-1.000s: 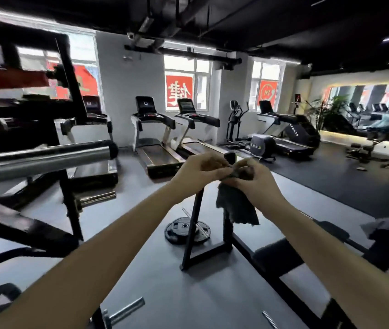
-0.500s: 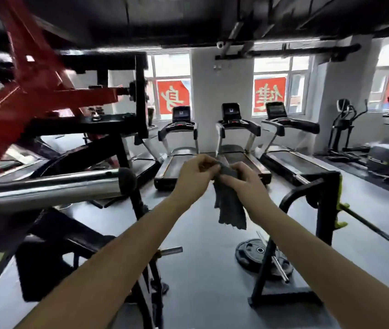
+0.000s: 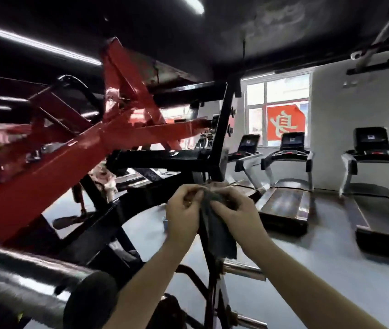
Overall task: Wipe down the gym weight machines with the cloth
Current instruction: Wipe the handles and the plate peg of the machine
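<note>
A dark grey cloth [image 3: 217, 231] hangs between both hands in front of my chest. My left hand [image 3: 182, 214] pinches its top left edge, and my right hand [image 3: 236, 213] pinches the top right edge. A weight machine with red arms [image 3: 89, 148] and a black frame [image 3: 222, 129] fills the left half of the view, just beyond my hands. Its thick steel bar [image 3: 34, 281] juts out at the lower left, below my left forearm. The cloth touches no part of the machine.
Three treadmills [image 3: 286, 176] stand in a row on the right under a window with a red sign [image 3: 283, 123]. Grey floor [image 3: 319, 269] lies open to the right. A chrome peg [image 3: 243, 269] sticks out just below the cloth.
My view has swung left and closer to the red machine, which now fills the left side. Both hands still hold the cloth between them, a little lower in view.
</note>
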Tool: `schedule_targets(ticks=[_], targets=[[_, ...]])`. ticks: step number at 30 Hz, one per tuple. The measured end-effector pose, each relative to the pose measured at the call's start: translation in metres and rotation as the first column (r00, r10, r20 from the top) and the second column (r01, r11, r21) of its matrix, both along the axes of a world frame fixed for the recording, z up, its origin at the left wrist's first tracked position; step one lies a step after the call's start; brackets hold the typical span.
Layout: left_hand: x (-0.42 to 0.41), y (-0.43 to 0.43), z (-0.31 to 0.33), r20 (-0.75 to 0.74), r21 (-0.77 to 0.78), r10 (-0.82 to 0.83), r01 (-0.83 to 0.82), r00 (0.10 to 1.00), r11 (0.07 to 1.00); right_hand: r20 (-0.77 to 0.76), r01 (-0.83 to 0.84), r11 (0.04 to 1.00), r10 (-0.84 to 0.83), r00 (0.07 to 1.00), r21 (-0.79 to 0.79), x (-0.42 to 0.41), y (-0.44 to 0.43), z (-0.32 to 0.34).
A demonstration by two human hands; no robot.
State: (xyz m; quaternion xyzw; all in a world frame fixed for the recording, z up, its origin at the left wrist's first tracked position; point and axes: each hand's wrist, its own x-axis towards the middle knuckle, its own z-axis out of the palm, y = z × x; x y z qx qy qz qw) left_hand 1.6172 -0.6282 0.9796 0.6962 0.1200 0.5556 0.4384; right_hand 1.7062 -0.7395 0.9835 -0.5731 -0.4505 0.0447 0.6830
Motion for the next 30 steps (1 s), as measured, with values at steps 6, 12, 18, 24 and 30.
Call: schedule_targets(ticks=[6, 12, 18, 24, 30], targets=[[-0.012, 0.085, 0.05, 0.175, 0.079, 0.316, -0.333, 0.932, 0.94, 0.197, -0.105, 0.985, 0.077, 0.977, 0.138, -0.008, 0.127, 0.048], [-0.045, 0.161, 0.121, 0.284, 0.376, 0.747, -0.786, 0.602, 0.491, 0.363, -0.124, 0.938, -0.002, 0.932, 0.324, -0.028, 0.23, 0.141], [-0.071, 0.2, 0.145, 0.126, 0.558, 0.987, -0.83, 0.099, 0.012, 0.689, -0.05, 0.918, -0.259, 0.677, 0.394, -0.053, 0.291, 0.208], [-0.089, 0.202, 0.173, -0.033, 0.545, 0.995, -0.833, 0.097, 0.099, 0.845, 0.007, 0.995, -0.09, 0.527, 0.102, -0.048, 0.313, 0.241], [-0.088, 0.21, 0.176, -0.211, 0.577, 0.975, -0.813, -0.064, 0.072, 0.973, -0.04, 0.999, -0.027, 0.23, 0.037, -0.029, 0.316, 0.26]])
